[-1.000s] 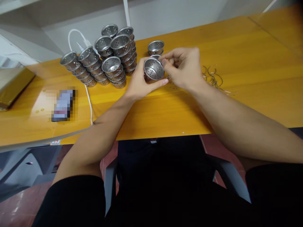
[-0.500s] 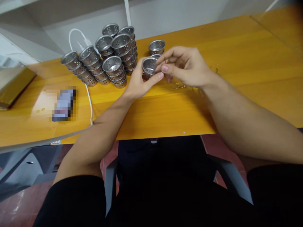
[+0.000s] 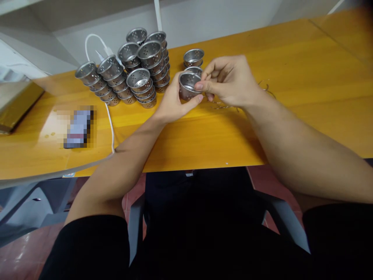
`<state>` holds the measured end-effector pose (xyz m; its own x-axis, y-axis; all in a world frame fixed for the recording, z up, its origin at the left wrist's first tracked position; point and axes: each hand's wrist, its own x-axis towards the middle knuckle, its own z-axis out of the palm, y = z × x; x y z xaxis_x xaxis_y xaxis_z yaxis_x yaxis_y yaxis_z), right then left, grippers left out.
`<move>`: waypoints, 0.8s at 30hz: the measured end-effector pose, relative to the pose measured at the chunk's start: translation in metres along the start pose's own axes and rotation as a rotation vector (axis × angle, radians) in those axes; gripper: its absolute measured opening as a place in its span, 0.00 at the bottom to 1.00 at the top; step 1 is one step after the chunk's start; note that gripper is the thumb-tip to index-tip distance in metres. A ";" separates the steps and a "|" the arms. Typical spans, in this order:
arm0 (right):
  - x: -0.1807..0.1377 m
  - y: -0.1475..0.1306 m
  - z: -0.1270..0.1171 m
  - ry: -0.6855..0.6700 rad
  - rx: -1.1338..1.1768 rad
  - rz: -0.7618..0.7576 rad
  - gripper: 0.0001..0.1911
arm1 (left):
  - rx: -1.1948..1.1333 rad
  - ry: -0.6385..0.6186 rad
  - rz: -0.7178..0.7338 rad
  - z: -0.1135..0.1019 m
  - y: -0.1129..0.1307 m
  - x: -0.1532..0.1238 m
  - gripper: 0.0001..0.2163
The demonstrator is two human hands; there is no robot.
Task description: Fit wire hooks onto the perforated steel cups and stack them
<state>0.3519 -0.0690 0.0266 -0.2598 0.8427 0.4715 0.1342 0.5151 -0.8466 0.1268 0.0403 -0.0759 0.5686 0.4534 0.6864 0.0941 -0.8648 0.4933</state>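
Nearest the camera, black sleeves [image 3: 87,249] and a dark lap are seen, with a grey chair frame [image 3: 135,223] showing between them. Both bare forearms are stretched forward over the near edge of an orange-yellow wooden table [image 3: 204,147].

Just above the tabletop, near its middle, a small round silver metal cup with punched holes [image 3: 188,82] is held between both hands. It is cradled from the left and below by the left hand [image 3: 170,103], whose fingers are wrapped around its wall, with the thumb laid under its near side. The cup's right rim is pinched by the thumb and forefinger of the right hand [image 3: 230,79]; the remaining fingers are curled in together. Whether anything else is gripped there cannot be told.

Thin silver wire rings [image 3: 264,86] are scattered on the table just beyond the right wrist. To the left, a small dark flat object [image 3: 77,128], blurred out, is laid beside a white cable [image 3: 111,128].

Farther back, leaning stacks of the same perforated metal cups [image 3: 140,79] are grouped, and a short separate pile of cups [image 3: 193,57] is set just behind the hands. A gold-coloured box [image 3: 14,107] is placed at the far left, against a white wall [image 3: 218,19].
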 end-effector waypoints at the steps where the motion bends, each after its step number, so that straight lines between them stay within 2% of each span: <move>1: 0.000 0.000 -0.001 0.000 -0.010 0.005 0.37 | 0.002 0.003 -0.003 0.000 0.000 0.000 0.45; 8: -0.003 0.001 -0.006 0.002 -0.091 0.077 0.32 | 0.007 0.017 -0.020 -0.002 0.004 -0.001 0.47; 13: -0.003 0.001 -0.007 -0.049 -0.078 -0.011 0.36 | 0.015 0.014 -0.020 -0.004 0.008 0.001 0.47; 17: -0.004 0.005 -0.003 0.070 -0.134 -0.133 0.37 | 0.045 0.040 -0.042 -0.007 0.007 0.003 0.46; 20: -0.005 0.005 -0.004 0.133 -0.275 -0.184 0.30 | 0.042 0.067 -0.060 -0.010 0.007 0.005 0.45; 24: -0.008 0.001 -0.010 0.087 -0.433 -0.219 0.12 | 0.051 0.069 -0.061 -0.011 0.003 0.005 0.46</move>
<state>0.3639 -0.0732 0.0245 -0.2478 0.7080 0.6613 0.4754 0.6836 -0.5538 0.1212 0.0421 -0.0647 0.5029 0.5174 0.6923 0.1691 -0.8444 0.5083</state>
